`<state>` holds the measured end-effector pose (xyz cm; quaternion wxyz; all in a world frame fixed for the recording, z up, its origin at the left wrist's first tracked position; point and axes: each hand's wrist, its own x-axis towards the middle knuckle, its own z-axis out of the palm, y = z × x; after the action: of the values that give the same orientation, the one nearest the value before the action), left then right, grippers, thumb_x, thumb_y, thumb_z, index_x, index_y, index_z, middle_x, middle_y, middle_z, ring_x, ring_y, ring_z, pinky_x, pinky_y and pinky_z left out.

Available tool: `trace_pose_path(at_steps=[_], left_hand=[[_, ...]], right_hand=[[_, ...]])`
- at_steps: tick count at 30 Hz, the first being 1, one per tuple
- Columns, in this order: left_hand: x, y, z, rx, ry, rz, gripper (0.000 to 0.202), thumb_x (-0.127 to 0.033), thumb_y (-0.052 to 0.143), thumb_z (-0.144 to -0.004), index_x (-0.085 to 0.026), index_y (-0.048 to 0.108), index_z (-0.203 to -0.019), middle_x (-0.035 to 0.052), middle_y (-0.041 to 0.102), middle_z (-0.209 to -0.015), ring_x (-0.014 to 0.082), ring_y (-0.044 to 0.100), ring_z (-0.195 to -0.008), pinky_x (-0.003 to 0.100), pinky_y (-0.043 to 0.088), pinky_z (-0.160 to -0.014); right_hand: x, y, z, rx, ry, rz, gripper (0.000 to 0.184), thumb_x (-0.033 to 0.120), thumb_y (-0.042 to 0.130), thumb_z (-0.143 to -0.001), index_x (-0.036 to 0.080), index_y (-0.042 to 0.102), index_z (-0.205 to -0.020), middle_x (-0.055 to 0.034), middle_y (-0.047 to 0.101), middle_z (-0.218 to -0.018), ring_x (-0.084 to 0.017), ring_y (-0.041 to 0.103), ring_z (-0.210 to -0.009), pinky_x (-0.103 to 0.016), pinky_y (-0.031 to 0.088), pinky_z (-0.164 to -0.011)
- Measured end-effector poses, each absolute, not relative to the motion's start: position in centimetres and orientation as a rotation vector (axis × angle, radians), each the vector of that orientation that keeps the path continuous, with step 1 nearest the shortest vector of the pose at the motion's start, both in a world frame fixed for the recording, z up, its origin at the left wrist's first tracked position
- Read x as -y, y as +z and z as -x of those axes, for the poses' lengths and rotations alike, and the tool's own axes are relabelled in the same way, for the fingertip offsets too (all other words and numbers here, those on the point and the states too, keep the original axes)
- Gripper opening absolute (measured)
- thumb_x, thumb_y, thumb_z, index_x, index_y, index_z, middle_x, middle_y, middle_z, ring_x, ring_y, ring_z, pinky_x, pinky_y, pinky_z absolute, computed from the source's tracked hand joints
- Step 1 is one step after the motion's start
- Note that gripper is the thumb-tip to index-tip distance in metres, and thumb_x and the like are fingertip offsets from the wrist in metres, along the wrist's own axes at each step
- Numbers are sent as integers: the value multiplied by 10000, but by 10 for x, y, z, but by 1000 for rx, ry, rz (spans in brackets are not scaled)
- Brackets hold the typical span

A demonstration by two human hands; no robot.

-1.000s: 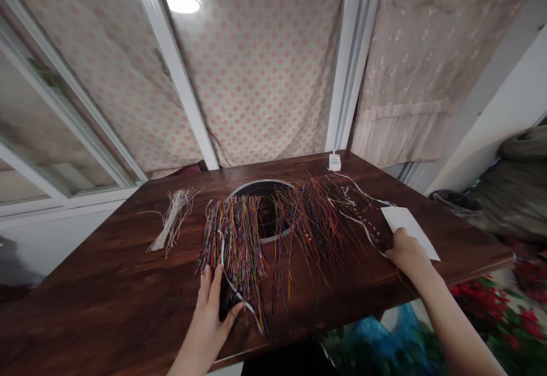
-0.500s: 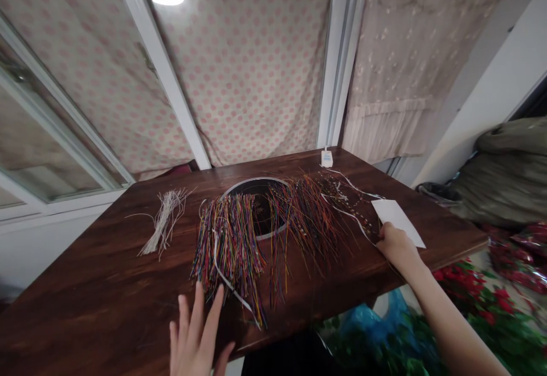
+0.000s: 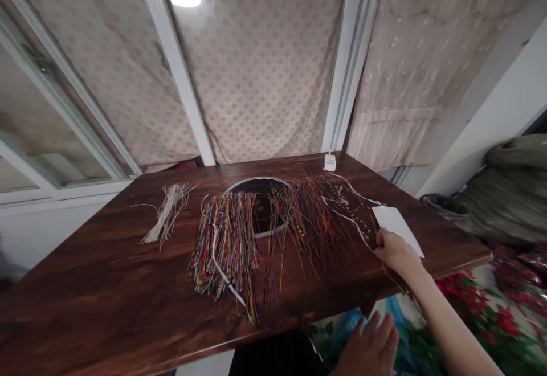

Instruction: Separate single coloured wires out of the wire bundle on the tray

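Note:
My right hand (image 3: 398,255) is at the table's right side, beside a white sheet of paper (image 3: 395,223). Its fingers are pinched on a thin yellowish cord (image 3: 391,277), which trails below the hand toward the table edge. Low in the view, in front of the table edge, my left hand (image 3: 368,346) has its fingers stretched out and holds nothing. A dense row of multicoloured cords (image 3: 228,242) lies at the middle of the table. To its right are looser dark and orange cords (image 3: 314,216). A white ribbon (image 3: 228,286) crosses the dense row.
A bundle of white cords (image 3: 167,213) lies at the left on the brown table (image 3: 106,285). A dark round inset (image 3: 261,208) sits partly under the cords. At the back stands a small white box (image 3: 330,162). Red flowers (image 3: 461,302) are below the right edge.
My left hand has moved right, from beside the multicoloured cords to below my right hand. My right hand stays near the paper, and the yellowish cord now shows below it. The view has shifted slightly.

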<state>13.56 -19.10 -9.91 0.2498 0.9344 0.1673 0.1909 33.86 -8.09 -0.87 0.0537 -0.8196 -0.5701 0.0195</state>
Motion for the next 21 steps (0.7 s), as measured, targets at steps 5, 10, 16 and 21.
trace_pose_path(at_steps=[5, 10, 16, 21], left_hand=[[195, -133, -173, -601, 589, -2471, 691, -204, 371, -829, -123, 6, -1411, 111, 98, -1472, 263, 110, -1339, 447, 243, -1080], [197, -148, -173, -854, 471, -2313, 713, -233, 386, -814, -84, 18, -1405, 131, 51, -1475, 288, 87, -1340, 447, 220, -1086], [174, -120, -196, -731, 553, -2094, 806, -339, 511, -744, -92, 98, -1392, 181, 202, -1424, 324, 188, -1301, 460, 199, -1075], [161, -89, -218, -603, 560, -1986, 715, -326, 523, -737, -103, 221, -1345, 196, 373, -1299, 335, 348, -1193, 475, 263, -1008]], right_hand=[[81, -10, -339, 1732, 103, 2451, 87, 186, 510, -678, 199, 494, -763, -26, 559, -709, -153, 512, -628, -237, 274, -537], [78, -17, -347, 1705, 158, 2381, 88, 174, 521, -661, 200, 490, -739, -3, 543, -661, -131, 489, -586, -224, 277, -535], [76, -24, -354, 1647, 233, 2366, 106, 186, 537, -635, 204, 486, -726, 5, 547, -635, -135, 508, -589, -221, 291, -542], [82, -21, -350, 1681, 154, 2362, 85, 174, 501, -662, 212, 474, -734, -1, 547, -647, -144, 514, -613, -226, 280, -540]])
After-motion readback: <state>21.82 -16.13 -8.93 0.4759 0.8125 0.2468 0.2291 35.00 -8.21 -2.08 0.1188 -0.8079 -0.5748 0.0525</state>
